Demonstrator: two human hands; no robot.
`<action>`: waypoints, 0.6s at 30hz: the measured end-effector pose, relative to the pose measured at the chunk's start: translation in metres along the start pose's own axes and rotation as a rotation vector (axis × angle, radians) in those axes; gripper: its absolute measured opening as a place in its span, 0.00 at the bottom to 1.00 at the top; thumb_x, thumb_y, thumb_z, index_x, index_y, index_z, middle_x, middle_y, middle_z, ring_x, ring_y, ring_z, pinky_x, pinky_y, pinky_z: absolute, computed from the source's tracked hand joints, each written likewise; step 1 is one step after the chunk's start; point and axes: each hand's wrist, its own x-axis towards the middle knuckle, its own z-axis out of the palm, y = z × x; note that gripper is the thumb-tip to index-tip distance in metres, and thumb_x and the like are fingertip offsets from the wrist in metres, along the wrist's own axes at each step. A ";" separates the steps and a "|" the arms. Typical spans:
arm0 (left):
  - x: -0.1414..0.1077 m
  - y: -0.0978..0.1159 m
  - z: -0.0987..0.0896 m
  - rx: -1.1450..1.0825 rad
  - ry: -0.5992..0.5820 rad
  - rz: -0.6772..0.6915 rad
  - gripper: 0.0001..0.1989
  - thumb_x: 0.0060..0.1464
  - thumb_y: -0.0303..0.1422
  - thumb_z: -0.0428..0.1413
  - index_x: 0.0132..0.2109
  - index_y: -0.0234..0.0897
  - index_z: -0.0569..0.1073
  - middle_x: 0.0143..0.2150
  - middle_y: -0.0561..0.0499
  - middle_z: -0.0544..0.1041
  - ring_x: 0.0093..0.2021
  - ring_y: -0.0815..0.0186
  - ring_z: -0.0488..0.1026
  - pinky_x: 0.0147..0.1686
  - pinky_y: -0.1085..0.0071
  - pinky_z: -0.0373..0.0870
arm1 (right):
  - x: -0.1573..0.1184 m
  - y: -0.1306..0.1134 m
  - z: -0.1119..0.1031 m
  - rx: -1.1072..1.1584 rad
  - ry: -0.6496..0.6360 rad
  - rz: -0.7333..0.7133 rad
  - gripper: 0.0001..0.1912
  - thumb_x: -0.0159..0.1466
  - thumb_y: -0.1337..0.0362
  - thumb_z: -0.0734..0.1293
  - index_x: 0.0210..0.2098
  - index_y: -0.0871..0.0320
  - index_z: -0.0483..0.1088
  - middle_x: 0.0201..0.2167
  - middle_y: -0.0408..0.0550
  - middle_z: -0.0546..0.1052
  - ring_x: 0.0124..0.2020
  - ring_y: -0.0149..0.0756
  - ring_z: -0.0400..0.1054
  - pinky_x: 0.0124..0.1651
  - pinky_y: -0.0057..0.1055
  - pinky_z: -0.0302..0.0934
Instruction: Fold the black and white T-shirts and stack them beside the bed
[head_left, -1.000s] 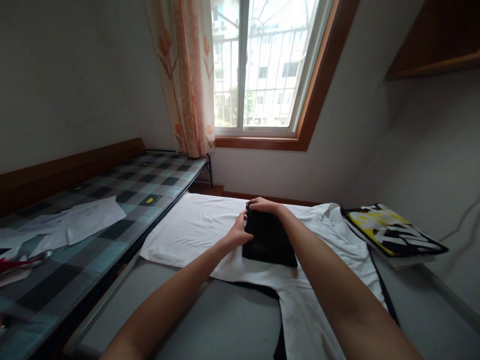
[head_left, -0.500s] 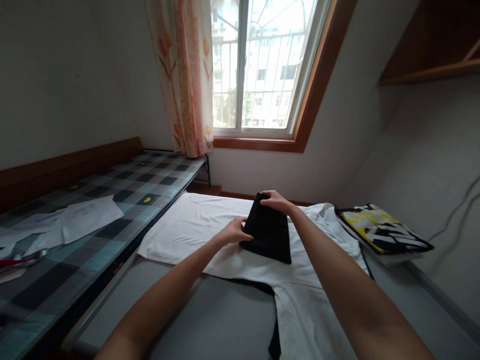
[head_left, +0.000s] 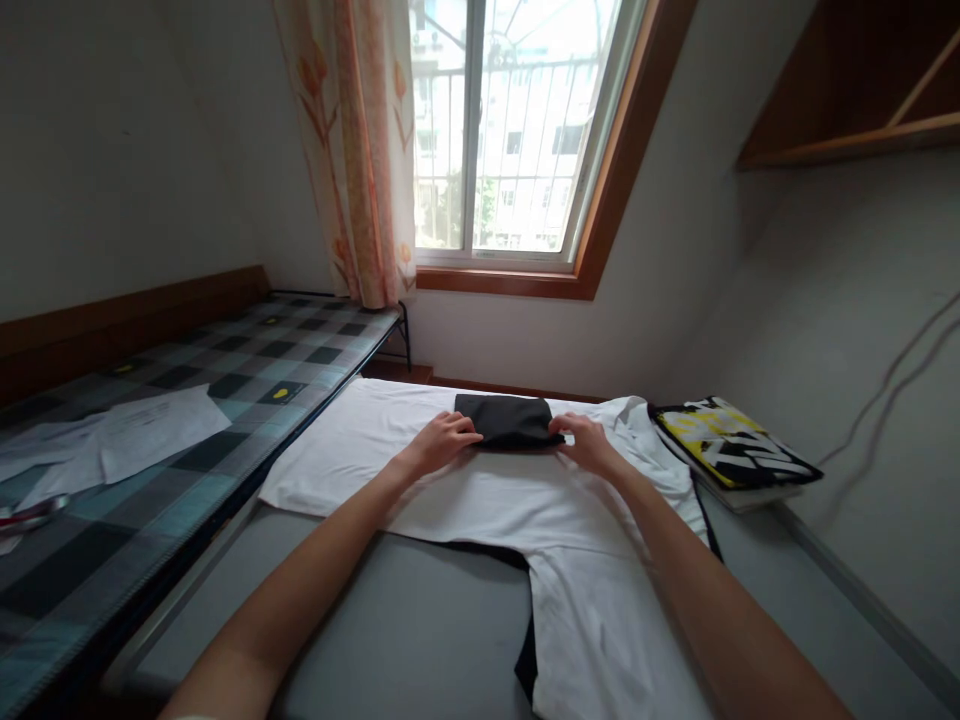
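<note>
A folded black cloth (head_left: pixel 514 420) lies on a white shirt (head_left: pixel 465 500) spread over the grey surface. My left hand (head_left: pixel 446 440) pinches the cloth's near left corner, and my right hand (head_left: pixel 589 442) pinches its near right corner. The cloth now looks like a low, wide rectangle. Below my hands one white sleeve stretches toward me, with a strip of black fabric (head_left: pixel 527 655) showing along its edge. Some fingertips are hidden against the dark fabric.
To the left stands a bed with a checked mattress (head_left: pixel 315 345), loose white papers (head_left: pixel 161 435) on it. At right lies a folded yellow, black and white cloth (head_left: pixel 739 440) beside the wall. A window (head_left: pixel 517 130) with a floral curtain (head_left: pixel 367 150) is ahead; a wooden shelf (head_left: pixel 847 145) juts out upper right.
The black cloth went from a tall shape, partly raised by my right hand, to a low folded rectangle. My right hand came down to its near right corner; my left shifted slightly up and left.
</note>
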 end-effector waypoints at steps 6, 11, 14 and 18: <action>-0.010 0.001 0.010 -0.068 0.101 -0.050 0.11 0.59 0.36 0.56 0.46 0.41 0.77 0.42 0.47 0.74 0.41 0.64 0.70 0.45 0.64 0.69 | -0.025 0.014 0.018 0.243 0.002 0.009 0.10 0.54 0.60 0.70 0.36 0.54 0.73 0.38 0.48 0.71 0.39 0.39 0.68 0.43 0.35 0.64; -0.014 -0.006 0.008 -0.060 0.174 -0.069 0.12 0.61 0.37 0.53 0.47 0.44 0.78 0.41 0.46 0.73 0.39 0.65 0.69 0.43 0.65 0.68 | -0.023 0.012 0.019 0.174 0.114 -0.126 0.05 0.60 0.62 0.66 0.33 0.55 0.74 0.35 0.50 0.73 0.39 0.40 0.68 0.46 0.39 0.62; -0.015 -0.006 0.009 -0.046 0.149 -0.077 0.13 0.63 0.34 0.50 0.47 0.45 0.78 0.38 0.47 0.73 0.38 0.65 0.69 0.41 0.65 0.68 | -0.020 0.012 0.013 0.017 0.094 -0.193 0.07 0.62 0.62 0.65 0.32 0.55 0.75 0.34 0.51 0.76 0.38 0.42 0.67 0.46 0.40 0.60; -0.016 -0.005 0.013 -0.095 0.102 -0.109 0.13 0.62 0.40 0.52 0.43 0.43 0.80 0.33 0.48 0.73 0.32 0.66 0.69 0.39 0.66 0.68 | -0.019 0.010 0.003 -0.109 -0.035 -0.201 0.08 0.62 0.63 0.66 0.27 0.55 0.75 0.30 0.49 0.77 0.35 0.41 0.67 0.43 0.38 0.60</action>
